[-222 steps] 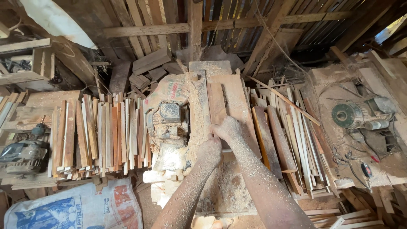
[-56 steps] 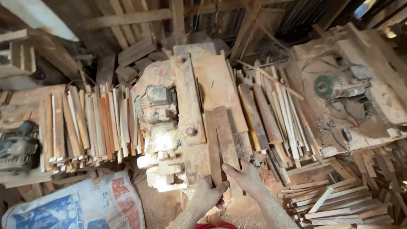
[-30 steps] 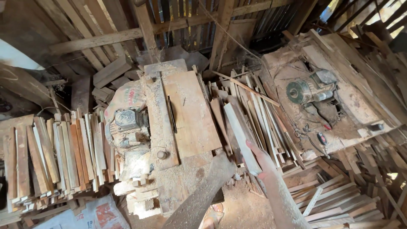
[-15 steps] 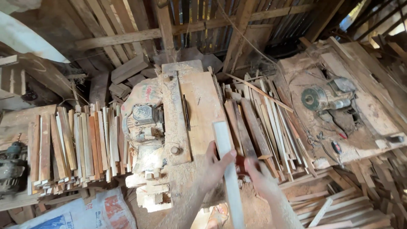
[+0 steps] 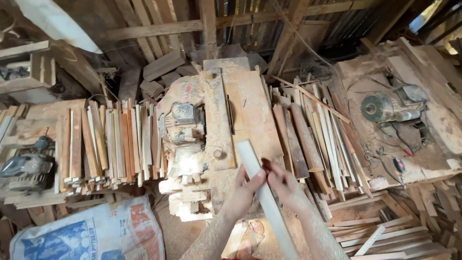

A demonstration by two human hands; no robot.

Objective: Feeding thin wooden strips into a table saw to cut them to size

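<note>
A pale, straight slat (image 5: 262, 192), smooth-faced and dusted with sawdust, runs diagonally from the saw bench (image 5: 250, 110) toward the camera. The left hand (image 5: 245, 190) grips it from the left edge and the right hand (image 5: 284, 183) pinches its right side. The bench is worn and sawdust-caked, a motor (image 5: 180, 123) beside it. Stacked strips (image 5: 106, 144) fill a timber shed.

A bulging woven sack (image 5: 91, 236) is seen at the lower left of the frame, pale grey-white, printed with blue and orange-red markings. Red lettering is borne by the pale motor cover (image 5: 185, 91) at upper centre.
</note>
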